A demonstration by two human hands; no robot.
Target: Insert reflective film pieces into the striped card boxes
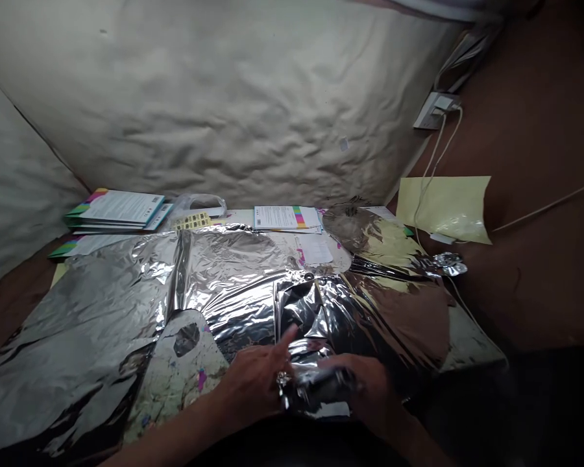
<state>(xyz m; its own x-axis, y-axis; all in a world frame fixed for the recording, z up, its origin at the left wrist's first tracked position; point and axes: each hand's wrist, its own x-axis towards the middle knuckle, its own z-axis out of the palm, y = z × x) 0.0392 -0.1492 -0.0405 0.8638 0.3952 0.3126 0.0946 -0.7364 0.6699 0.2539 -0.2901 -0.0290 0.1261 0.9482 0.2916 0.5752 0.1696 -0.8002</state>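
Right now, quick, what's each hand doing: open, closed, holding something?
Left hand: closed on the crumpled aluminium foil, one finger extended.
Right hand: closed on the same foil.

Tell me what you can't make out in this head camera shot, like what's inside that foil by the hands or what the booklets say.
Head view, all of these:
- Inside the crumpled foil: its own folds and the left hand and right hand hide it.
- Right hand's fingers: partly hidden by the foil and dim.
- Right forearm: lost in shadow, cut off by the bottom edge.
- Booklets' text: too small.
- Surface under the foil sheet: covered.
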